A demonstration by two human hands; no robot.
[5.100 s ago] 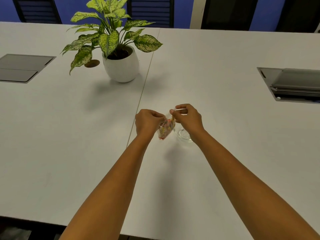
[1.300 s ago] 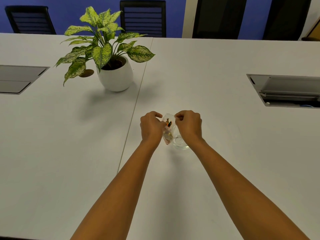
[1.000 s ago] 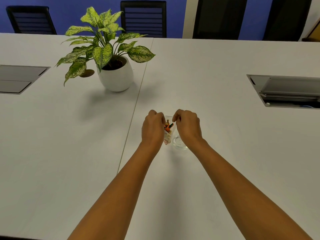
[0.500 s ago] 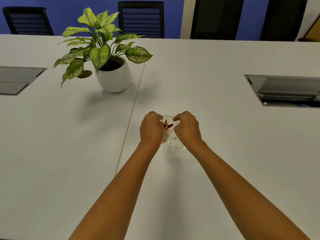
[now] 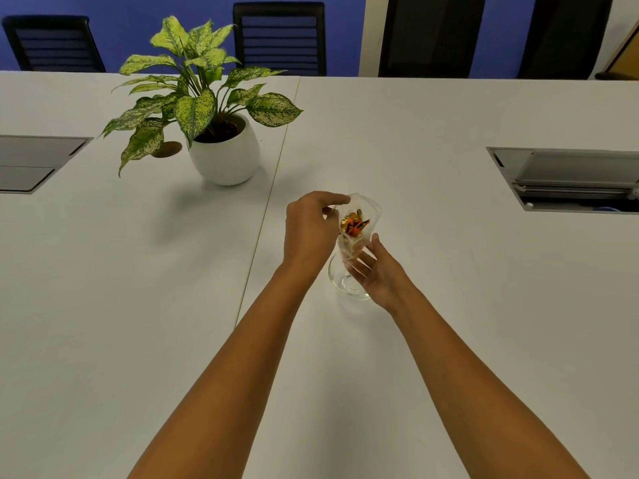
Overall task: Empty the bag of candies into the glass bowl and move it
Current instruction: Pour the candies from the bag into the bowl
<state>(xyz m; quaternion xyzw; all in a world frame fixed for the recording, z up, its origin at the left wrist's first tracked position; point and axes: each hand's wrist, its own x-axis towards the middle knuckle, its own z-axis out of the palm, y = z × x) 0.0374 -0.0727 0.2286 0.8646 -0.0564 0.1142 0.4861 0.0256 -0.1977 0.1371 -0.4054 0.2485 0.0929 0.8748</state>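
Note:
A small clear plastic bag (image 5: 359,223) holding orange and gold wrapped candies hangs with its mouth spread open, above the glass bowl. My left hand (image 5: 309,229) pinches the bag's upper left edge. My right hand (image 5: 375,269) is palm up with fingers apart, its fingertips touching the bag's lower end. The clear glass bowl (image 5: 340,283) stands on the white table (image 5: 449,257) just below the bag, partly hidden by my right hand. I see no candies in the bowl.
A potted leafy plant in a white pot (image 5: 224,157) stands at the back left. Grey cable hatches sit in the table at far left (image 5: 31,164) and at right (image 5: 567,178). Black chairs (image 5: 280,36) line the far edge.
My right hand has let go of the bag's top edge, dropped lower and opened under the bag. The bag's mouth is now wide open and the left hand holds it alone, slightly higher.

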